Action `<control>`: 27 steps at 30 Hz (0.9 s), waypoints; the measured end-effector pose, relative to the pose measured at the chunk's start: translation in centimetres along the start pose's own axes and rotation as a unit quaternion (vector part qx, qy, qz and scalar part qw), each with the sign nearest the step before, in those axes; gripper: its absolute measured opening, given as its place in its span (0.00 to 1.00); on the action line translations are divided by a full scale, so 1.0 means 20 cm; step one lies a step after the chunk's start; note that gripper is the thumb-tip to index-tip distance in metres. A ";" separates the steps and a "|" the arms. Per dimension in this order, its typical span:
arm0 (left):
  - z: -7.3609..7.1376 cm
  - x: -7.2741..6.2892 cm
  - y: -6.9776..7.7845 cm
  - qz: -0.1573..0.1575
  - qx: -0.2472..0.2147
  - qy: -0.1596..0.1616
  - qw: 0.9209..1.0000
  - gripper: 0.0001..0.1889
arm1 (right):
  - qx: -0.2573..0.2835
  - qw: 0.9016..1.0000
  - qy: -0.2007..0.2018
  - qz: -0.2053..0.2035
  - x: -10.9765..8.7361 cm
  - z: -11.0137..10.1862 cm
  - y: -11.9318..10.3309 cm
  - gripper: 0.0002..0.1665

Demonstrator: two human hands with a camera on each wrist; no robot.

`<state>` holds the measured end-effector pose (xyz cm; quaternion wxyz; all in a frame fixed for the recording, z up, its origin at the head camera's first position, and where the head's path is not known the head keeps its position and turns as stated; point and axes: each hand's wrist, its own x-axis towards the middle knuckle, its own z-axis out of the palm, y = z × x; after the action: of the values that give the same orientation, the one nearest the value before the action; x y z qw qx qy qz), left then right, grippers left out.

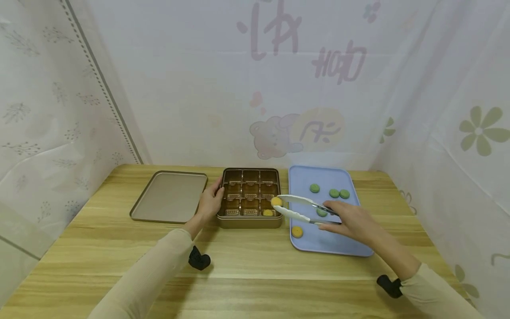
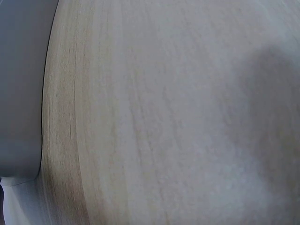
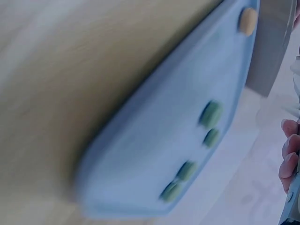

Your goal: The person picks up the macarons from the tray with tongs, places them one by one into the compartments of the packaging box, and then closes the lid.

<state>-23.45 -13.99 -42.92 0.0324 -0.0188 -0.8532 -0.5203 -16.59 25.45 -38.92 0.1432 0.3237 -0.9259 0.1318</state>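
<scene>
My left hand [image 1: 210,204] rests along the left side of a bronze box [image 1: 250,223], fingers lying against its wall. The box has a brown divided insert with several compartments; a yellow macaron-like cookie [image 1: 268,213] sits in the front right one. In my right hand [image 1: 352,220] I hold white-tipped tongs [image 1: 295,200], which pinch another yellow cookie [image 1: 276,202] above the box's right rim. Beneath the tongs and hand lies a blue tray [image 1: 330,244] bearing one yellow cookie [image 1: 297,231] near its front left corner and several green cookies [image 1: 314,188]. The tongs partly cover one green cookie [image 1: 322,212].
A flat bronze lid [image 1: 169,197] lies left of the box on the wooden table [image 1: 247,274]. Patterned cloth [image 1: 191,97] hangs behind the table and at both sides. The left wrist view mostly shows wood grain.
</scene>
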 end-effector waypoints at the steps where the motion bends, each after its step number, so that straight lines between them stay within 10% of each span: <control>1: 0.00 0.00 0.00 0.000 -0.001 0.000 1.000 0.25 | -0.001 1.000 0.001 -0.009 0.03 0.01 -0.01 0.33; 10: 0.00 -0.01 0.00 0.001 0.005 -0.003 1.000 0.25 | -0.002 0.997 0.015 -0.077 0.19 0.07 -0.12 0.35; 27: 0.00 0.00 0.00 -0.001 0.003 0.003 1.000 0.24 | -0.002 0.998 -0.050 -0.041 0.31 0.11 -0.18 0.33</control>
<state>-23.43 -14.00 -42.94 0.0346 -0.0158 -0.8549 -0.5175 -19.32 18.49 -38.13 0.1028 0.3670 -0.9182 0.1078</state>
